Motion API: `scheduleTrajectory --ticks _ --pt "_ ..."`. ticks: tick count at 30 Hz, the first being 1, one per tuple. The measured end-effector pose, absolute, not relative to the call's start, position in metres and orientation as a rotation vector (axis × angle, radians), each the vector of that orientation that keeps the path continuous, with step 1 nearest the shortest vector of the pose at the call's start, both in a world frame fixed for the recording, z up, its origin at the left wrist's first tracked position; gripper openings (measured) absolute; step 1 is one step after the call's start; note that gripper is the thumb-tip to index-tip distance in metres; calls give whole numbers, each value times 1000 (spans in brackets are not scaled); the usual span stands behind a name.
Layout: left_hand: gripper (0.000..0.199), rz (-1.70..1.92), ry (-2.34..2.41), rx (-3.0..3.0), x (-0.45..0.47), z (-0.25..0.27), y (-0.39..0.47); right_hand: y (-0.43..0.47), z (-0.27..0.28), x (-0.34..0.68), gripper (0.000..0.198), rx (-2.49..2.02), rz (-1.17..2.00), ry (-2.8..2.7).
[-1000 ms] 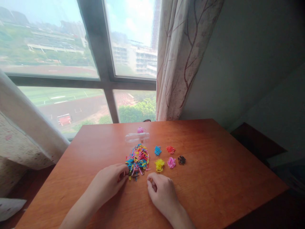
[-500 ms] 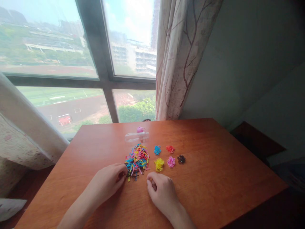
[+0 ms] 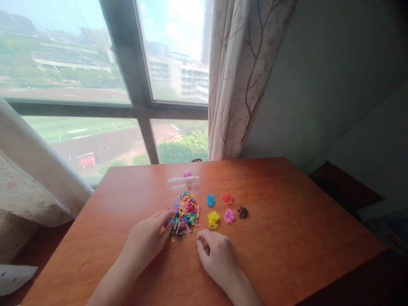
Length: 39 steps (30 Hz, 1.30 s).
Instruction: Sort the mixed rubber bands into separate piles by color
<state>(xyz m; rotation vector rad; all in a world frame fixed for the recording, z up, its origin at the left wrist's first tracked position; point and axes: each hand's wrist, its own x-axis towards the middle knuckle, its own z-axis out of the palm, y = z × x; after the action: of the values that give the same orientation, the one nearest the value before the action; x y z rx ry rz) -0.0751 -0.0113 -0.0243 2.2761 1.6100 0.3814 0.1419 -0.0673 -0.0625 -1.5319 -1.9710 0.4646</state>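
Note:
A heaped pile of mixed-colour small rubber bands [image 3: 185,212] lies on the brown table. At its left edge is my left hand [image 3: 149,233], its thumb and fingers apart and the fingertips touching the bands. My right hand [image 3: 217,251] rests on the table just right of the pile's near side, fingers curled in and thumb against them; whether anything small is inside is hidden. To the right of the pile are separate little clumps of bands: blue [image 3: 211,200], red [image 3: 228,198], yellow [image 3: 213,219], pink [image 3: 229,216] and black [image 3: 242,212].
Behind the pile a clear plastic bottle-shaped container [image 3: 183,183] lies on its side, with a pink-purple round object [image 3: 188,173] beyond it. The wooden table [image 3: 287,238] reaches up to a window [image 3: 178,136] and a patterned curtain [image 3: 245,76].
My left hand has shifted slightly right and up over the pile's left edge, and its fingers have spread. My right hand stays where it was.

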Motion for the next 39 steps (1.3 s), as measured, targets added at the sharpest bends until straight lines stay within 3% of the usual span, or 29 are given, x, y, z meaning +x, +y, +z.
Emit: scheduleTrajectory --ticks 8,22,39 --pt "26 313 1604 2379 -69 -34 -12 -67 -62 142 14 -1531 441 -1983" --pt "24 599 1571 2356 -74 -28 -10 -68 -65 143 13 -1534 463 -1984" --pt "16 649 1358 2386 -40 -11 7 -66 -62 142 12 -1539 490 -1992"
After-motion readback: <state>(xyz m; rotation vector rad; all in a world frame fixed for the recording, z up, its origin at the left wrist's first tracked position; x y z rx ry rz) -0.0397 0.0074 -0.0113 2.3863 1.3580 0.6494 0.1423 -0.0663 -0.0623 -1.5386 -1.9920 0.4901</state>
